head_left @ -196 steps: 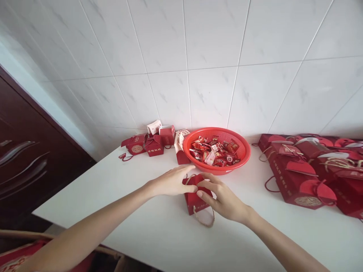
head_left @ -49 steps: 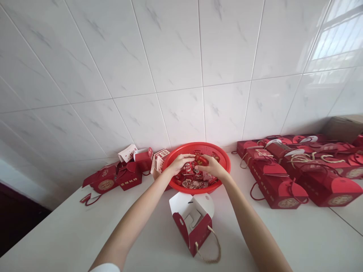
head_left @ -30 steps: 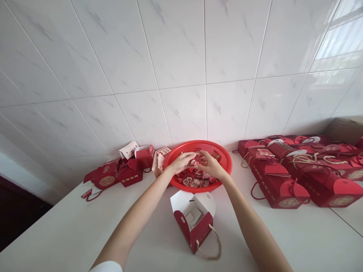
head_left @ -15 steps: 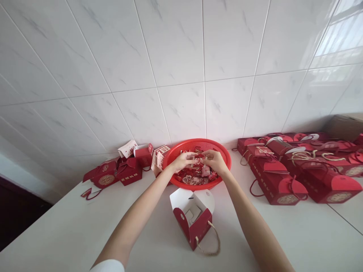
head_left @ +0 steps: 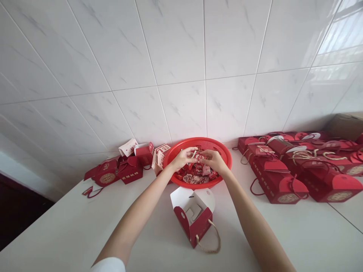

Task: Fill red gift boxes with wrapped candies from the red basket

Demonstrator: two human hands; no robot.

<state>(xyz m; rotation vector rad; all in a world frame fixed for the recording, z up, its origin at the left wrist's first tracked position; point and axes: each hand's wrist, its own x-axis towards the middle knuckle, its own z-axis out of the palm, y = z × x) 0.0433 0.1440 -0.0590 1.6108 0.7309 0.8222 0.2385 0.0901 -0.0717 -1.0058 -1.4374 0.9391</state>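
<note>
A red plastic basket (head_left: 227,160) stands against the tiled wall, with wrapped candies (head_left: 195,178) inside. Over the candies, my left hand (head_left: 183,159) has its fingers closed on a small whitish piece (head_left: 194,154). Facing it, my right hand (head_left: 213,160) is curled with its fingertips on a red-and-white packet; its grip is partly hidden. The fingertips of both hands nearly meet. In front of the basket is an open red box (head_left: 200,226) with a white inside and a rope handle (head_left: 217,241); pale pieces lie in its bottom.
Several closed red boxes (head_left: 276,181) with cord handles stand in rows at the right, near a brown carton (head_left: 344,126). At the left are more red boxes (head_left: 131,170) and a red tag (head_left: 87,191). The white table's left edge borders a dark area.
My left fingers have lifted slightly, and a whitish piece now shows between them. My right hand has barely moved. The view has shifted a little.
</note>
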